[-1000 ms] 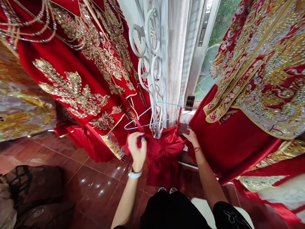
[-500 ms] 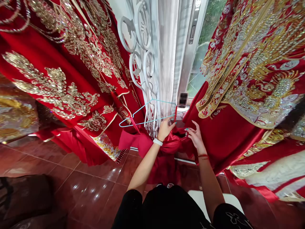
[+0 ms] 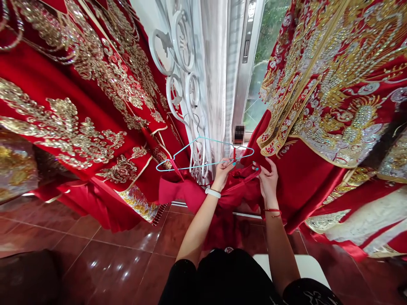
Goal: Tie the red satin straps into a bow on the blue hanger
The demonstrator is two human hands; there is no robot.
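A light-blue hanger hangs by its hook from white scrollwork. A plain red dress is looped over the hanger's left end by one thin strap. The hanger's rounded right end is bare. My left hand, with a white wristband, is closed in a pinch at the dress's top edge, below the hanger's lower bar. Just to the right, my right hand, wearing red bracelets, pinches red fabric of the dress between thumb and fingers. The dress's lower part falls in shadow between my arms.
Red gowns with gold beading hang on the left, and a heavily embroidered red gown on the right. A white metal screen, a curtain and a window frame stand ahead. A white seat is beneath me.
My right hand has closed from spread fingers onto the red fabric. The hanger's right end now shows in full. The view has shifted slightly.
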